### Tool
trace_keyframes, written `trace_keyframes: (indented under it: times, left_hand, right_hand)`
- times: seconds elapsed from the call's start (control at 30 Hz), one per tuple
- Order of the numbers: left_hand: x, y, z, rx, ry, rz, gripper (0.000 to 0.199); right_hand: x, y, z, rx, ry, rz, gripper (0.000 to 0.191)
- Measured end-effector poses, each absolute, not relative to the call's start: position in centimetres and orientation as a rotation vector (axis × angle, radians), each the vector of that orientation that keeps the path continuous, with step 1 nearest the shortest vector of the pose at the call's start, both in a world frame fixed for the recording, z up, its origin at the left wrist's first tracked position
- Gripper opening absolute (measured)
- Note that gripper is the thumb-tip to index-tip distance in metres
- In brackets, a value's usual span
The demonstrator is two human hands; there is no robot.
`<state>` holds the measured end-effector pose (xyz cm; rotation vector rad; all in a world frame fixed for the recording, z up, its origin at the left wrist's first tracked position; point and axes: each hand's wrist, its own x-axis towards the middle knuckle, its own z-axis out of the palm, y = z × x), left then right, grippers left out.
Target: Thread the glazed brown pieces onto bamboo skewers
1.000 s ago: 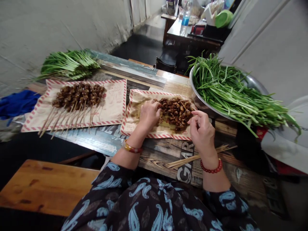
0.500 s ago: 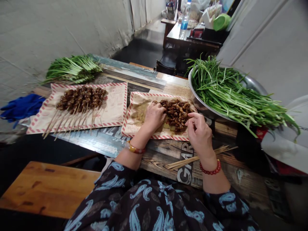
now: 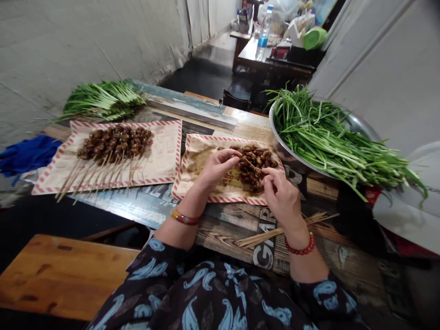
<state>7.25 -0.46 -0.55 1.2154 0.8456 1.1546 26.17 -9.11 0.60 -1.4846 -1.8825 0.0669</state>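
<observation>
My right hand [image 3: 282,195] pinches a thin wooden skewer [image 3: 250,162] that slants up and left over a pile of dark, glossy, sauced pieces [image 3: 257,176]. The skewer's far tip reaches the closed fingertips of my left hand [image 3: 220,168]; what they pinch is too small to make out. Beneath both hands, the pile lies on a paper-lined tray [image 3: 197,176] with a red-striped border. To the left, a similar striped tray [image 3: 165,160] bears several finished skewers [image 3: 117,142] of the same dark pieces, their sticks pointing toward me.
Loose bare skewers [image 3: 261,238] lie near the table's front edge, under my right forearm. A metal basin [image 3: 280,137] heaped with green chives [image 3: 343,133] stands at right. More chives [image 3: 103,101] lie at back left, near a blue glove [image 3: 27,156]. A wooden bench [image 3: 65,275] is lower left.
My left hand has lifted out of the pile, its fingertips now pinched at the skewer's tip. My right hand has shifted slightly left and down, and the skewer now shows between both hands.
</observation>
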Motion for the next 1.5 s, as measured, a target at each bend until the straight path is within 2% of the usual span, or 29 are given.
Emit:
trace_keyframes:
  times: [0.3, 0.6, 0.87, 1.07, 1.5]
  left_hand:
    - [7.4, -1.2, 0.4, 1.028, 0.666, 1.035, 0.028]
    - [7.4, -1.3, 0.7, 1.018, 0.655, 1.089, 0.029]
    - [7.6, -1.0, 0.1, 0.677, 0.609, 1.156, 0.027]
    - [7.5, -1.2, 0.6, 0.603, 0.594, 1.094, 0.038]
    - [7.8, -1.1, 0.7, 0.563, 0.642, 1.129, 0.028]
  right_hand:
    - [26.3, -8.9, 0.3, -1.457, -1.905, 0.032, 0.026]
    - [26.3, -8.9, 0.2, -1.444, -1.903, 0.056, 0.026]
    - [26.2, -9.3, 0.5, -1.462, -1.83, 0.024, 0.019]
    - [26.1, -9.3, 0.4, -1.398, -1.837, -0.058, 0.013]
    - [26.2, -9.2, 0.8, -1.374, -1.897, -0.078, 0.018]
